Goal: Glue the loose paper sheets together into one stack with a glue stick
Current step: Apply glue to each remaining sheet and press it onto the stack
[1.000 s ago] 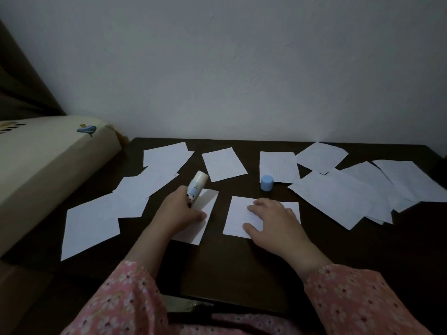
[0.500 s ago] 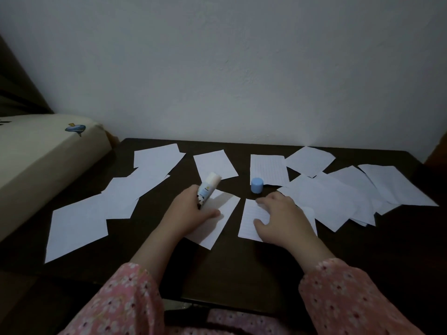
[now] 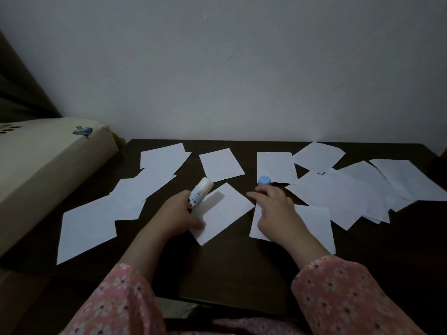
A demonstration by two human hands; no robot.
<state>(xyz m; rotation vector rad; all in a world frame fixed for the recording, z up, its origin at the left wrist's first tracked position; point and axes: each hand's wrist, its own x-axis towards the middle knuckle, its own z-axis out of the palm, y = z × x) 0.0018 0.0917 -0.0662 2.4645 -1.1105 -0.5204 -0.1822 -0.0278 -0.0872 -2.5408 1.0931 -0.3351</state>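
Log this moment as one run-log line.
left hand: grips glue stick | right hand: rests on sheet | cap: off, on table

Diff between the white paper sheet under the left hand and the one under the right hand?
The white paper sheet under the left hand lies turned diagonally; the white paper sheet under the right hand lies nearly square to the dark table's front edge. The left hand grips a white glue stick over its sheet; the right hand rests flat on its own. Both lie flat on the table.
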